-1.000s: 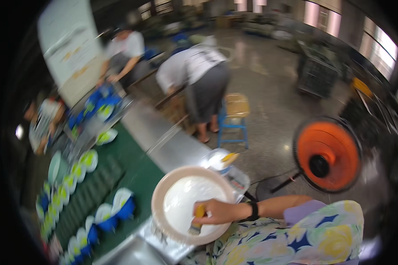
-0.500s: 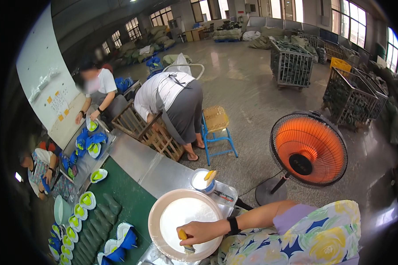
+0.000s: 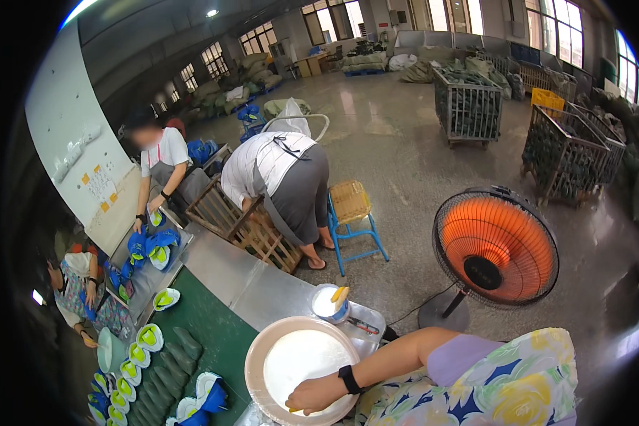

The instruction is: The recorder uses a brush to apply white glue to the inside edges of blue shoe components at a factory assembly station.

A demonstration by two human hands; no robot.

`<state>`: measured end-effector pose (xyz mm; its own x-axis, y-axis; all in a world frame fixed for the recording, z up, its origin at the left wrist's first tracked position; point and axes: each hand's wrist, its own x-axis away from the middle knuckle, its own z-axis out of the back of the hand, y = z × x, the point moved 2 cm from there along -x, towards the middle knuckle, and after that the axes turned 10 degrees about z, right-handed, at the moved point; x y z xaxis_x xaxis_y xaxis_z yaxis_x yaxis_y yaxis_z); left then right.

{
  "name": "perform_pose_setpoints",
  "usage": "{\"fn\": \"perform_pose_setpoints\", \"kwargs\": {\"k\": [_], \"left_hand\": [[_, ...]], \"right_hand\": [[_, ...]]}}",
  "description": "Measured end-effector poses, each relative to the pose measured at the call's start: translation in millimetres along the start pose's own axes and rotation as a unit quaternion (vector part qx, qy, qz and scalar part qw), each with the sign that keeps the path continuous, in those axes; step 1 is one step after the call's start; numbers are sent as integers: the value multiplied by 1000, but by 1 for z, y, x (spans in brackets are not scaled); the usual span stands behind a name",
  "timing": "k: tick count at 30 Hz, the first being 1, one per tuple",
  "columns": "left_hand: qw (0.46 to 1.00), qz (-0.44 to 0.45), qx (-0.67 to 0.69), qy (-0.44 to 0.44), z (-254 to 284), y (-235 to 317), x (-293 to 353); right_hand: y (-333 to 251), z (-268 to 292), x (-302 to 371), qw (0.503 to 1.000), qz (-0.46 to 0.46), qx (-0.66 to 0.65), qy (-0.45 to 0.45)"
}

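My right hand (image 3: 315,395) is closed over the near part of a pinkish-beige basin (image 3: 255,369) with white liquid (image 3: 302,360) in it. Only a bit of the brush's yellow handle (image 3: 292,410) shows under my fingers; its bristles are hidden. A dark band circles that wrist. My left hand is out of view. Left of the basin, blue shoe uppers (image 3: 214,394) with white linings and a row of dark foot-shaped forms (image 3: 165,380) lie on the green work surface (image 3: 224,323). Another row of uppers with bright yellow-green insides (image 3: 130,370) runs beside them.
Behind the basin stand a small pot (image 3: 328,307) with a yellow-handled brush and an orange-handled tool (image 3: 363,326). A glowing round heater (image 3: 495,248) stands at right. One person (image 3: 280,177) bends over a wooden crate (image 3: 245,226) by a stool (image 3: 349,201); others work at left.
My right hand has turned and moved slightly lower in the basin, covering the brush whose bristles showed before. The view has shifted a little. The seated person's hands have moved lower, near the blue uppers.
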<state>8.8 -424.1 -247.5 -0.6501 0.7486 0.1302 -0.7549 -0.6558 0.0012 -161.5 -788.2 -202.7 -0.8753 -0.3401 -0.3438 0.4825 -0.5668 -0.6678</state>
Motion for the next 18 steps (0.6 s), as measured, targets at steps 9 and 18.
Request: {"fn": "perform_pose_setpoints", "kwargs": {"k": [9, 18], "left_hand": [[956, 177, 226, 59, -19, -79, 5], [994, 80, 79, -14, 84, -29, 5]], "right_hand": [[-9, 78, 17, 979, -87, 15, 185], [42, 107, 25, 968, -53, 62, 236]]}}
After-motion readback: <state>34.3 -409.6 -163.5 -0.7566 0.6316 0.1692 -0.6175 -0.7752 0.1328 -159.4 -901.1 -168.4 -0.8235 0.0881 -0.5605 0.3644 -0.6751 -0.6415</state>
